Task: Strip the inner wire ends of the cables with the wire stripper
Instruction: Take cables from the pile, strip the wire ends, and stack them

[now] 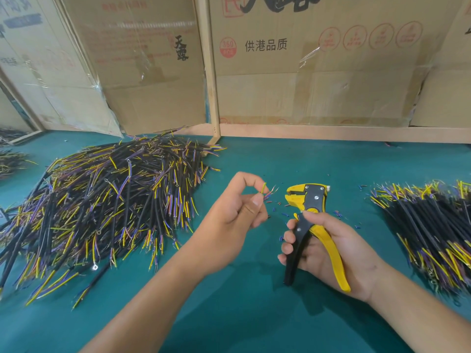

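Observation:
My left hand [237, 207] pinches a short cable between thumb and fingers; its thin inner wire ends [267, 191], one yellow-green and others purple, stick out to the right. My right hand [328, 248] grips the handles of a yellow and black wire stripper [307, 200], whose jaws point left and stand a short gap away from the wire ends. Most of the cable's body is hidden inside my left hand.
A big heap of black cables with yellow, blue and purple inner wires [102, 200] covers the left of the green table [242, 314]. A second cable pile [428, 225] lies at the right. Small insulation scraps [283, 214] dot the mat. Cardboard boxes [318, 59] wall the back.

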Available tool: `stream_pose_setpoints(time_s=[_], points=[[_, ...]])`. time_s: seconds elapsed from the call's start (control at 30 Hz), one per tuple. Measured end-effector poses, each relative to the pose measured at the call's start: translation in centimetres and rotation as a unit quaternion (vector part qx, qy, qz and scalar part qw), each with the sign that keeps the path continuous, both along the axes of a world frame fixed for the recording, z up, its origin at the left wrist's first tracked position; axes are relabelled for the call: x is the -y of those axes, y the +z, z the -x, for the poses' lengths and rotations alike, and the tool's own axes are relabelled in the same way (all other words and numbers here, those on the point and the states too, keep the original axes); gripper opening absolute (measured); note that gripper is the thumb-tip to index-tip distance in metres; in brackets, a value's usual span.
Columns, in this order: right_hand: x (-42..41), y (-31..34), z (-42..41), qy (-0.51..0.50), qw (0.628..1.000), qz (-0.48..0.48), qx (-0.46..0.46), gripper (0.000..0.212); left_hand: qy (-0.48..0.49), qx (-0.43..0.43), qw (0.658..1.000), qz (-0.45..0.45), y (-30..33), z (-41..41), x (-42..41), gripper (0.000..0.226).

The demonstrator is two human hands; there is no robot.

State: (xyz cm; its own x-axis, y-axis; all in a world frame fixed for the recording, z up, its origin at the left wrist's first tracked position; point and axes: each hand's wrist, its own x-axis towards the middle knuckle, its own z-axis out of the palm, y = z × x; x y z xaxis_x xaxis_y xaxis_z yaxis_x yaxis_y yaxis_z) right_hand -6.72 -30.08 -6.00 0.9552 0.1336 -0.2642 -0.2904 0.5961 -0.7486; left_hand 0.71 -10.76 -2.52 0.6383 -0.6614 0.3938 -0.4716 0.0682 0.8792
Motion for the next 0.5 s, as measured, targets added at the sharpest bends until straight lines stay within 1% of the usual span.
stream_pose_setpoints(time_s=[0.17, 0.23, 0.33, 0.37, 0.43, 0.47, 0.5], points=[[0.0, -0.02, -0.04, -0.001, 1.0, -0.001, -0.001, 0.031, -0.019, -0.019, 1.0, 0.004, -0.11, 0.08, 0.03, 0.009], [0.01, -0.03, -0.04, 0.0, 1.0, 0.0, -0.001, 0.031, -0.041, -0.045, 0.998, 0.006, -0.13, 0.06, 0.01, 0.01], [0.01, -0.01, -0.09, 0.0, 1.0, 0.0, -0.002, 0.029, -0.051, -0.099, 0.994, -0.007, -0.05, -0.14, 0.06, 0.005], [0.02, -0.01, -0.1, -0.001, 1.0, -0.001, -0.003, 0.029, -0.047, -0.106, 0.993, -0.006, -0.01, -0.21, 0.09, 0.012], [0.06, -0.04, -0.09, 0.001, 1.0, -0.001, -0.001, 0.029, -0.04, -0.093, 0.995, 0.006, 0.04, -0.14, 0.12, 0.031], [0.07, -0.05, -0.07, 0.003, 1.0, -0.001, 0.001, 0.028, -0.037, -0.089, 0.995, 0.016, 0.12, -0.02, 0.11, 0.034], [0.07, -0.07, -0.06, 0.005, 1.0, -0.002, 0.002, 0.028, -0.034, -0.088, 0.995, 0.025, 0.21, 0.1, 0.03, 0.032]])
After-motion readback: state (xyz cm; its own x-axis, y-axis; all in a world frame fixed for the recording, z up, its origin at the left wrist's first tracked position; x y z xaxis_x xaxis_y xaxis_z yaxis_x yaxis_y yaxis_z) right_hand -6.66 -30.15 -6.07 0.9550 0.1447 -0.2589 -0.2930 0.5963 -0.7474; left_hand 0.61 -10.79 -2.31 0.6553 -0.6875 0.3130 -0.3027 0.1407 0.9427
